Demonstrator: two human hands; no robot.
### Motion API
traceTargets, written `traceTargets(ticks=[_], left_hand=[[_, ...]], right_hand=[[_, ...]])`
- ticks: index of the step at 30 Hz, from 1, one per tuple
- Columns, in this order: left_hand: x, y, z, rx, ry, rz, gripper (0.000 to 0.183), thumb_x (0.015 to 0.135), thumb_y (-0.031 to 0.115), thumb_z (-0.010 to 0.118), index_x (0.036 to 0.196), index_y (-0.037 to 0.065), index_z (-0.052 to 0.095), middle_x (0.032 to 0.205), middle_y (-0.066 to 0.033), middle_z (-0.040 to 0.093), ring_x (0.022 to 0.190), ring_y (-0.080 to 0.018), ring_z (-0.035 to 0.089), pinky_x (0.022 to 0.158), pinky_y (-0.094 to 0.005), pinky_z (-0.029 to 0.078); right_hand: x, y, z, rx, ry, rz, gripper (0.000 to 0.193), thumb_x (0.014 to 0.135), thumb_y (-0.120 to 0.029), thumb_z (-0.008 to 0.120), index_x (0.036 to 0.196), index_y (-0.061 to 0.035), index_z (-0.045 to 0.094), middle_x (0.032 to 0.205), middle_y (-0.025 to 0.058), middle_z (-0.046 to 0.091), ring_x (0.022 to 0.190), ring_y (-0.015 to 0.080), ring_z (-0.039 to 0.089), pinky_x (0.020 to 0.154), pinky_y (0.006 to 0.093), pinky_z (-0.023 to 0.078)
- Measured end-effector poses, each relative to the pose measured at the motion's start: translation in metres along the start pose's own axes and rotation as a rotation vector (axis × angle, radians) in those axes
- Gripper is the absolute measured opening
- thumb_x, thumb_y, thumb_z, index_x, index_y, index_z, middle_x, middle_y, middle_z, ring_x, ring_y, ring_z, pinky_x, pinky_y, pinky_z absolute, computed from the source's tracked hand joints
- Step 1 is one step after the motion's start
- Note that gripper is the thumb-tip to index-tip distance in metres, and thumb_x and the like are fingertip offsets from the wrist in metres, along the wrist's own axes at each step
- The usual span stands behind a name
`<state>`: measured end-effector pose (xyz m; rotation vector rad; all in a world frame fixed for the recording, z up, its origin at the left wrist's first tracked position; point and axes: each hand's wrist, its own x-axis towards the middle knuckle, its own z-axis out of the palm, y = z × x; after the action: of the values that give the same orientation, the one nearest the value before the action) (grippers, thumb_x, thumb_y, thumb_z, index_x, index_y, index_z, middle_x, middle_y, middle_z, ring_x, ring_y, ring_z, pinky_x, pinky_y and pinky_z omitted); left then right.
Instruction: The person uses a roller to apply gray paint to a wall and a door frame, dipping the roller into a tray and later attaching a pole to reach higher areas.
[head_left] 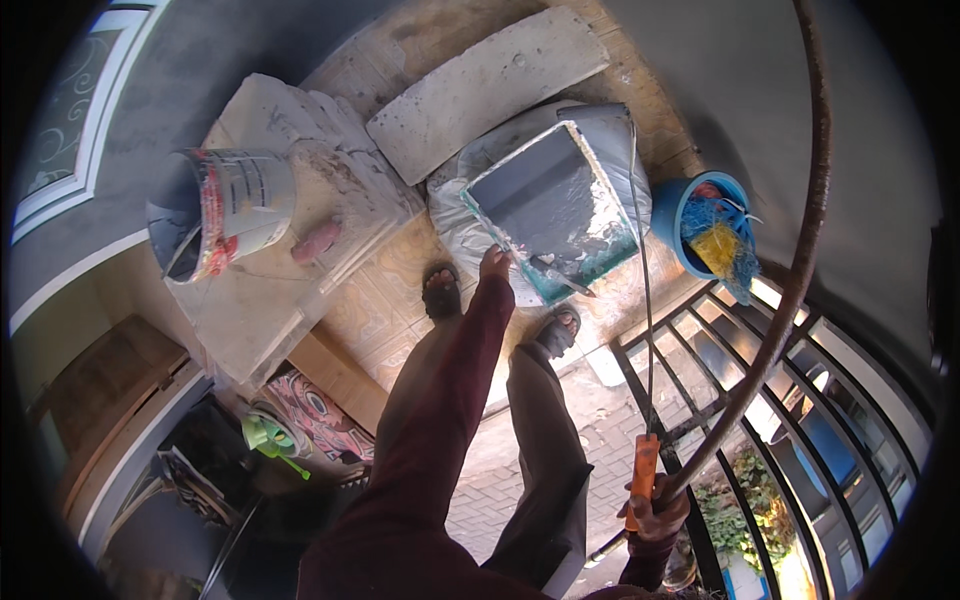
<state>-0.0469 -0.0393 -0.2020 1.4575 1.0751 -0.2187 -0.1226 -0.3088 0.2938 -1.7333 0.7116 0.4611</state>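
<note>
A rectangular green-sided tub (607, 262), its rim crusted white, holds smooth grey material and stands on pale plastic sheeting (455, 222). At its near left corner, my left hand (495, 263) is closed on the rim. A thin tool with a pale tip (565, 279) lies across the near edge beside that hand. Lower right, my right hand (660, 510) is wrapped round the orange handle (644, 472) of a tool. From this handle a long thin metal rod (645, 290) runs up past the tub's right side; what its far end is, I cannot make out.
A brown curved handrail (765, 370) and black bars (725, 400) run along the right. A blue bucket (672, 225) holds netting. Left stand a paint-stained white bucket (250, 205) and a pale slab surface (240, 330). Another slab (490, 90) lies beyond; my sandalled feet (441, 292) are near the tub.
</note>
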Motion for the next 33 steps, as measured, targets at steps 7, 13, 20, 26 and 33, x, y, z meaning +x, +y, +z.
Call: traceTargets(ticks=[7,13,20,26,33], left_hand=[[0.016,0.017,0.006,-0.31,-0.007,-0.073,0.025,0.078,0.008,0.065,0.096,0.005,0.047,0.099,-0.0113,0.053,0.082,-0.0207,0.058,0.063,-0.0388,0.057],[0.053,0.064,-0.017,-0.152,0.037,0.067,0.027,0.074,0.013,0.066,0.096,0.001,0.055,0.091,-0.0129,0.062,0.067,-0.0198,0.064,0.052,-0.0327,0.057],[0.146,0.092,-0.083,-0.229,0.207,0.141,0.034,0.072,0.003,0.066,0.104,0.004,0.052,0.102,-0.0147,0.054,0.086,-0.0222,0.06,0.052,-0.0341,0.058],[0.134,0.148,-0.092,0.114,0.516,0.31,0.041,0.084,0.019,0.059,0.116,-0.004,0.05,0.105,-0.0222,0.057,0.098,-0.034,0.059,0.087,-0.0423,0.05],[-0.186,0.18,-0.013,-0.319,-0.937,-0.347,0.041,0.103,0.025,0.029,0.124,-0.002,0.05,0.114,-0.0116,0.063,0.104,-0.0204,0.061,0.093,-0.0298,0.044]], right_hand=[[0.027,-0.009,0.017,-0.053,0.009,0.072,0.052,0.066,-0.022,0.084,0.085,-0.0022,0.04,0.07,0.018,0.058,0.05,0.0234,0.062,0.038,0.0326,0.054],[0.034,-0.011,0.004,-0.086,0.03,0.067,0.051,0.065,-0.025,0.085,0.082,-0.0033,0.042,0.068,0.0175,0.058,0.051,0.0235,0.062,0.04,0.0334,0.053],[0.053,-0.035,0.019,-0.074,-0.035,0.097,0.051,0.066,-0.025,0.085,0.083,-0.0033,0.042,0.071,0.0203,0.061,0.051,0.0236,0.063,0.04,0.0328,0.053],[0.042,-0.035,0.027,0.015,-0.06,0.142,0.042,0.071,-0.012,0.081,0.086,-0.004,0.042,0.077,0.0203,0.061,0.051,0.0224,0.062,0.042,0.0324,0.053],[-0.006,-0.07,0.017,-0.054,-0.118,0.213,0.031,0.076,-0.004,0.073,0.088,0.0008,0.046,0.079,0.0171,0.063,0.055,0.0184,0.063,0.048,0.0308,0.055]])
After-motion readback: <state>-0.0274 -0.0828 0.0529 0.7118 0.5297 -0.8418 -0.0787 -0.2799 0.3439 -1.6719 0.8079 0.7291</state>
